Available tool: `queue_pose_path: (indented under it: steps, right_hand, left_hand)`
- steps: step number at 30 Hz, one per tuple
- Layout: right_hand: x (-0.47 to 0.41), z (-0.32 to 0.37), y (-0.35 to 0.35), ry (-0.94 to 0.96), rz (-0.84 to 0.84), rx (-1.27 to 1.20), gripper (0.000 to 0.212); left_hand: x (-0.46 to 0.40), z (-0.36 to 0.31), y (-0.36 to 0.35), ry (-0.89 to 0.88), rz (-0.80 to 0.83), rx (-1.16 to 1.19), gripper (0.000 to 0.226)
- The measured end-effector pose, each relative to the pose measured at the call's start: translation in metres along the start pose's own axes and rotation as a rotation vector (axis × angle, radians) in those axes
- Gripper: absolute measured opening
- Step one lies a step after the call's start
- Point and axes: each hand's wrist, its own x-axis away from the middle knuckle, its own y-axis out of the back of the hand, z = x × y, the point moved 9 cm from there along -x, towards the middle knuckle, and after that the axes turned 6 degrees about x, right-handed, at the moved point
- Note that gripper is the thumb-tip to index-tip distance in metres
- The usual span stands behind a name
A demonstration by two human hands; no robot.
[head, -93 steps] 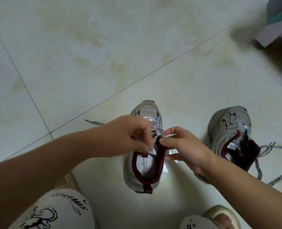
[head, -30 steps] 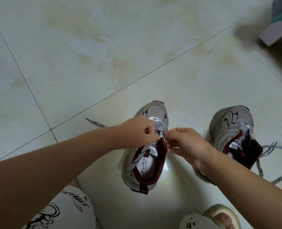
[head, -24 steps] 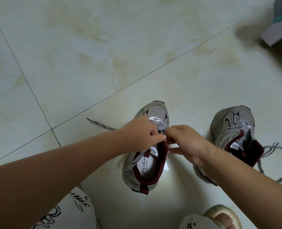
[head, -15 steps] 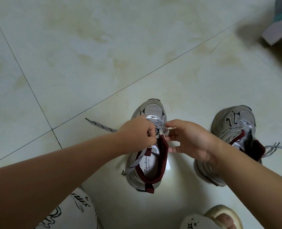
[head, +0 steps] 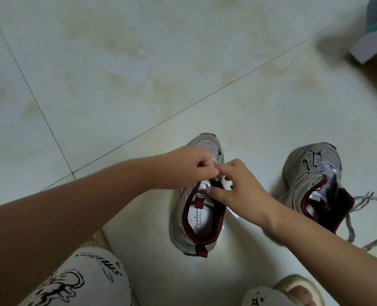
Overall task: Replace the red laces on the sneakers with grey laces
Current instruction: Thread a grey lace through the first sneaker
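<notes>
Grey laces [head: 359, 208] already sit in both sneakers; our left hand [head: 189, 167] and right hand [head: 238, 191] pinch the near sneaker [head: 196, 217] lace, finishing it.

Both arms [head: 72, 217] are bare, no sleeves. White trousers [head: 83, 281] carry black scrawled drawings and lettering; a pale, perhaps cream, slipper [head: 302, 288] covers one foot.

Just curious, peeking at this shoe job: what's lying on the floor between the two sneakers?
In the head view, only the right hand and its forearm cross above that gap between the left sneaker and the right sneaker; the floor visible there is bare tile.
</notes>
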Motion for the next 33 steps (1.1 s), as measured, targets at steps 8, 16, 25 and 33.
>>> queue_pose_path:
  steps: [8, 16, 25, 33]
  right_hand:
    - [0.000, -0.049, 0.050, -0.397, -0.406, -0.624, 0.035]
    - [0.000, -0.078, 0.055, -0.592, -0.373, -0.409, 0.053]
    - [-0.016, 0.031, 0.011, 0.078, -0.117, 0.412, 0.025]
    - [-0.012, 0.028, 0.065, 0.018, -0.491, 0.129, 0.024]
  left_hand:
    - [-0.004, 0.016, 0.052, 0.001, -0.385, 0.001, 0.014]
    - [-0.004, 0.051, 0.005, 0.091, -0.189, -0.394, 0.012]
    - [0.001, 0.001, 0.026, -0.028, -0.177, -0.032, 0.024]
    - [0.006, 0.017, 0.033, 0.037, -0.159, -0.505, 0.029]
